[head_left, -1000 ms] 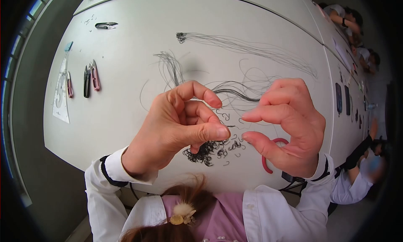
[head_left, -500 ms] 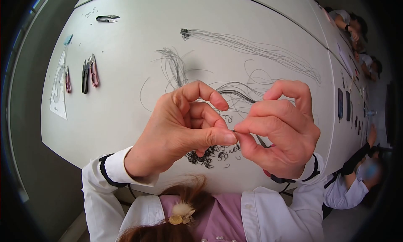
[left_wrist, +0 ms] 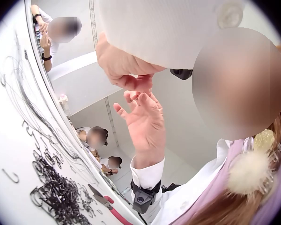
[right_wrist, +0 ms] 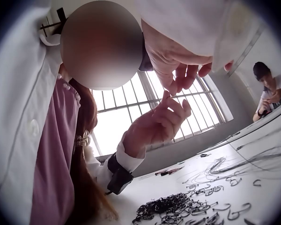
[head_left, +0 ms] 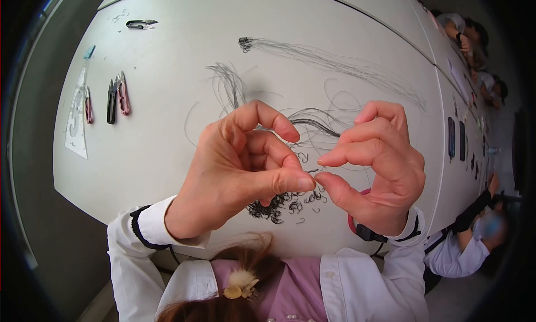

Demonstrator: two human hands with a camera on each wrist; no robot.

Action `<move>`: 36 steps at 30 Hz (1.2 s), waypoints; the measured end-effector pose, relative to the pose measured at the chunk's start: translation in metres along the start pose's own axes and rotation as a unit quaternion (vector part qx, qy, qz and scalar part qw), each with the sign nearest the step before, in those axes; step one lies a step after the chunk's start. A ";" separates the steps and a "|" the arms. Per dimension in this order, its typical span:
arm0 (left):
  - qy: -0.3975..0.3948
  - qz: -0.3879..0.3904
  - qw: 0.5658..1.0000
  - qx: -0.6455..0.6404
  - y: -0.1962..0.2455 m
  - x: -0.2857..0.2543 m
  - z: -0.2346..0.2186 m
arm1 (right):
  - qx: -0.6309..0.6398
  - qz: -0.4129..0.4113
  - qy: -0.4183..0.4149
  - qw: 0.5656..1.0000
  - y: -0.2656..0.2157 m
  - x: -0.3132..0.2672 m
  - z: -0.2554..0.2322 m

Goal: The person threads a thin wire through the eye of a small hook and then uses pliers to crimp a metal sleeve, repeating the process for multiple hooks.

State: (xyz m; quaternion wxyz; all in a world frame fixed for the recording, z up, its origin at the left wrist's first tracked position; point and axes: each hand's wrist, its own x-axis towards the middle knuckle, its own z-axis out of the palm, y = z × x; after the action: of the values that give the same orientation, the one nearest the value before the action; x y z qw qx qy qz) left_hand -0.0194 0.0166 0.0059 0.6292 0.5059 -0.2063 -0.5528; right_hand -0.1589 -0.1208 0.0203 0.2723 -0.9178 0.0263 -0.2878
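Note:
In the head view my left hand (head_left: 231,174) pinches a small dark fish hook (head_left: 312,170) between thumb and forefinger, only its thin end showing past the thumb. My right hand (head_left: 379,171) is just to the right, thumb and forefinger parted around that end, the other fingers bent. Below the hands lies a heap of black fish hooks (head_left: 267,211), with several loose ones around it. Bundles of fine dark line (head_left: 315,123) spread over the table behind the hands.
A bundle of line with hooks at one end (head_left: 244,44) lies farther back. Thread snips (head_left: 112,101), more snips (head_left: 142,24) and a clear set square (head_left: 77,129) are at left. Red-handled pliers (left_wrist: 113,208) lie beside the heap. Other people sit at the right.
The right hand came in to the left hand's fingertips and closed at the hook's end, then its thumb and forefinger parted again. The left hand kept its pinch, shifting slightly.

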 end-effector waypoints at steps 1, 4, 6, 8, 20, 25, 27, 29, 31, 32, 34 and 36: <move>-0.001 -0.002 1.000 0.000 -0.001 0.000 0.000 | -0.005 -0.006 0.006 1.000 -0.001 0.000 0.001; -0.005 0.000 1.000 0.005 -0.001 0.001 -0.001 | -0.013 -0.016 0.017 1.000 -0.001 0.000 0.003; -0.008 0.002 1.000 0.006 -0.002 0.001 -0.001 | -0.015 -0.022 0.020 0.999 0.000 0.000 0.004; -0.011 0.002 1.000 0.005 -0.002 0.001 -0.002 | -0.020 -0.024 0.019 0.999 0.000 -0.001 0.005; -0.005 -0.002 1.000 -0.015 -0.005 0.002 0.000 | -0.218 -0.083 0.032 0.972 -0.011 -0.009 0.005; 0.004 0.006 1.000 -0.009 -0.004 0.001 0.000 | -0.225 -0.113 0.058 0.966 -0.010 -0.012 0.007; -0.006 0.023 0.999 0.021 -0.001 -0.001 -0.001 | -0.208 -0.110 0.040 0.971 -0.007 -0.008 0.005; 0.005 0.054 0.998 0.042 -0.001 -0.002 0.001 | -0.037 -0.010 0.001 0.999 -0.002 -0.004 0.005; 0.016 0.084 0.994 0.062 -0.001 -0.003 0.002 | 0.023 0.006 -0.020 1.000 0.002 0.000 0.001; 0.014 0.096 0.992 0.080 -0.001 -0.003 0.002 | 0.060 0.032 -0.034 0.997 0.003 0.000 0.000; 0.013 0.107 0.989 0.098 -0.001 -0.004 0.002 | 0.098 0.060 -0.047 0.992 0.003 0.000 -0.001; 0.009 0.110 0.988 0.111 0.000 -0.004 0.003 | 0.075 0.044 -0.044 0.995 0.002 0.000 -0.002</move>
State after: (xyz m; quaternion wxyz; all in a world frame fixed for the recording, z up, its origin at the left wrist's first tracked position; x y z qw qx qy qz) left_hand -0.0230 0.0195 0.0077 0.6281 0.5520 -0.3150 -0.4491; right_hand -0.1601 -0.1238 0.0202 0.3534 -0.9046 0.0328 -0.2362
